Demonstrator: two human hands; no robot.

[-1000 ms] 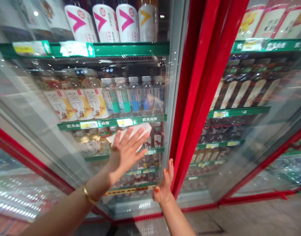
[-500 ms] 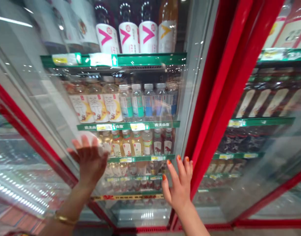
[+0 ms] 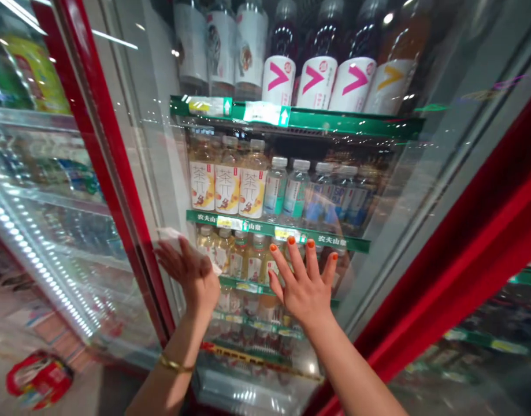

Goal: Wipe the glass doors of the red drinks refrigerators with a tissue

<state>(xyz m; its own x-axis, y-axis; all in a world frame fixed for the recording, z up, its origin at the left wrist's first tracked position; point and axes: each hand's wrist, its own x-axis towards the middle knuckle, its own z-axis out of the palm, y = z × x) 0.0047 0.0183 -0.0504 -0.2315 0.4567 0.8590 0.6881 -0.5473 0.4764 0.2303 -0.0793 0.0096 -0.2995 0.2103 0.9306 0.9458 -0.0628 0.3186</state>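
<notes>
My left hand (image 3: pixel 189 271), a gold bangle at its wrist, presses a thin white cloth (image 3: pixel 167 232) to the glass door (image 3: pixel 161 144) of a drinks fridge. Only the cloth's edges show around the hand; it may be a paper tissue. My right hand (image 3: pixel 306 283), with orange nails, is spread and empty, palm toward the same glass. I cannot tell whether it touches the pane. Behind the glass stand tea bottles (image 3: pixel 228 185) with white labels, and small bottles (image 3: pixel 295 188) with teal labels. My right fingers hide part of the row below.
Red door frames (image 3: pixel 477 254) run along the right and left of the pane. Large bottles (image 3: pixel 319 81) fill the upper shelf behind a green shelf strip (image 3: pixel 317 118). At the left is another lit fridge (image 3: pixel 52 185). A red package (image 3: pixel 40 378) lies at lower left.
My view has turned left, so the shelves sit farther right. My right hand has moved left from beside the red frame to in front of the bottles. My left hand still holds the cloth.
</notes>
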